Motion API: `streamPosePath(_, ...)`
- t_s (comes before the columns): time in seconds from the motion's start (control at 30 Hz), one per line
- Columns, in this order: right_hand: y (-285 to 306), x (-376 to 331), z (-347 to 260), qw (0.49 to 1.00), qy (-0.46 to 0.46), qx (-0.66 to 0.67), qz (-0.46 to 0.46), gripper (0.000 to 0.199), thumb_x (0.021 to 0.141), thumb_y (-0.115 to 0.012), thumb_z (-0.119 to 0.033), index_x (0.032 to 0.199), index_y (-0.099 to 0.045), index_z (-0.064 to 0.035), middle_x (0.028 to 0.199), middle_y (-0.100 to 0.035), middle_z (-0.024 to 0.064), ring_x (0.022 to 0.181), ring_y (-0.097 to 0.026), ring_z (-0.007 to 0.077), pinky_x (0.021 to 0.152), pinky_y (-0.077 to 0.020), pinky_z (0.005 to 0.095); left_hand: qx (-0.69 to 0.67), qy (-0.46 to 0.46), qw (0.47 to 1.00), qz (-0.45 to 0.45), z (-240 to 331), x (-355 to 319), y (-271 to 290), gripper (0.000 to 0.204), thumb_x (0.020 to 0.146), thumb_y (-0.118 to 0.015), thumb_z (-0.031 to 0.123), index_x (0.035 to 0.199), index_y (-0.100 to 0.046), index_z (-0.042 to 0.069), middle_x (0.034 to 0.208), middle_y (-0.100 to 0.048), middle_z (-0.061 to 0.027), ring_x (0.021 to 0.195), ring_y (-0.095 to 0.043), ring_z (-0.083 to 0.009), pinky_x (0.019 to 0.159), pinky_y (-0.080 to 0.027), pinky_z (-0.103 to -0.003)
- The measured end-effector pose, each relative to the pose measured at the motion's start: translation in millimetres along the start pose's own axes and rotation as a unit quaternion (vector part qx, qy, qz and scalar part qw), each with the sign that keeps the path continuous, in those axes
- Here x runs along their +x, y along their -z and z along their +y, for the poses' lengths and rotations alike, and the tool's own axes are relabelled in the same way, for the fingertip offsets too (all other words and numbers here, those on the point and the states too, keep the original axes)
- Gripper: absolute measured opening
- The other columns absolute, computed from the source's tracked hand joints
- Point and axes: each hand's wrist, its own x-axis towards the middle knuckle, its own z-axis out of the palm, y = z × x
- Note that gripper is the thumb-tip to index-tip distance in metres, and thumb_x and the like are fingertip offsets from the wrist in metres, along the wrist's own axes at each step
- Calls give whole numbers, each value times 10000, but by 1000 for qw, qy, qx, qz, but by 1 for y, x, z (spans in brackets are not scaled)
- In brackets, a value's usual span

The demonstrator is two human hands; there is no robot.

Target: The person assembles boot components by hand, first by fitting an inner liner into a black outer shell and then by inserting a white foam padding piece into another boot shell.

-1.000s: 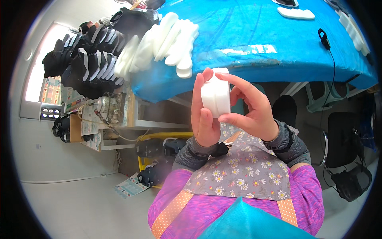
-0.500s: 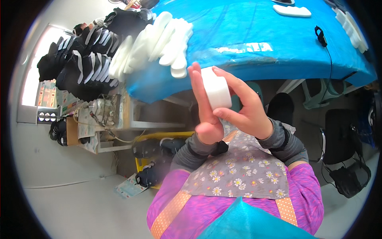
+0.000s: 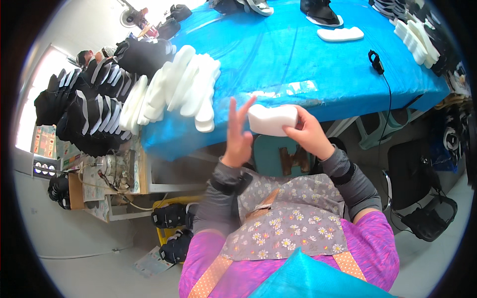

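A white shoe sole [image 3: 271,120] is held out over the table's near edge. My right hand [image 3: 312,133] grips it by its right end, thumb at the front and fingers behind. Just left of the sole, my left hand [image 3: 238,136] is raised with its fingers apart, slightly smeared by motion. Whether its fingertips touch the sole I cannot tell. To the left on the table stands a row of similar white soles [image 3: 181,89]. Another white sole [image 3: 341,34] lies alone further back, near a black shoe upper on a white sole [image 3: 322,12].
Black shoe uppers [image 3: 94,104] are stacked at the left of the blue-covered table [image 3: 268,54]. More white soles [image 3: 416,44] stand at the right end. A black cable [image 3: 386,99] hangs over the edge. Below are a green stool [image 3: 268,154], a yellow crate [image 3: 161,236] and a black chair [image 3: 410,169].
My left hand has moved away from the sole to the left. The sole has turned its broader side into view, still in my right hand. The view has shifted slightly.
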Motion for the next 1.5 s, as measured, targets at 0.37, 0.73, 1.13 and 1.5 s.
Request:
streamPosePath(0.37, 79, 203, -17, 982, 79, -164, -40, 371, 832, -691, -180, 1130, -615, 27, 1000, -675, 108, 907, -621, 165, 810, -502, 309, 473, -10, 874, -106, -129, 38, 68, 363, 867, -664, 294, 1158, -669, 76, 1229, -639, -137, 1179, -565, -326, 965, -453, -424)
streamPosePath(0.73, 98, 486, 113, 949, 46, -288, 123, 540, 722, -730, -326, 1151, -639, -10, 1280, -564, 204, 1165, -543, 341, 988, -437, 372, 409, 52, 904, -116, -123, 53, 53, 374, 819, -709, 270, 1125, -683, 56, 1215, -647, -145, 1116, -603, -343, 949, -472, -417)
streamPosePath(1.13, 76, 613, 137, 946, -7, -280, 164, 551, 802, -608, -404, 1226, -617, -52, 1389, -500, 188, 1304, -452, 341, 1085, -297, 555, 444, 79, 885, -121, -122, 54, 66, 395, 819, -713, 290, 1158, -667, 93, 1242, -637, -78, 1153, -588, -270, 915, -480, -397)
streamPosePath(1.5, 87, 560, 111, 920, 245, -180, 248, 310, 783, -607, -228, 911, -670, 48, 963, -601, 235, 958, -586, 399, 840, -476, 442, 418, 76, 899, -104, -124, 54, 66, 354, 815, -712, 241, 1115, -671, 59, 1193, -652, -122, 1070, -615, -316, 895, -497, -408)
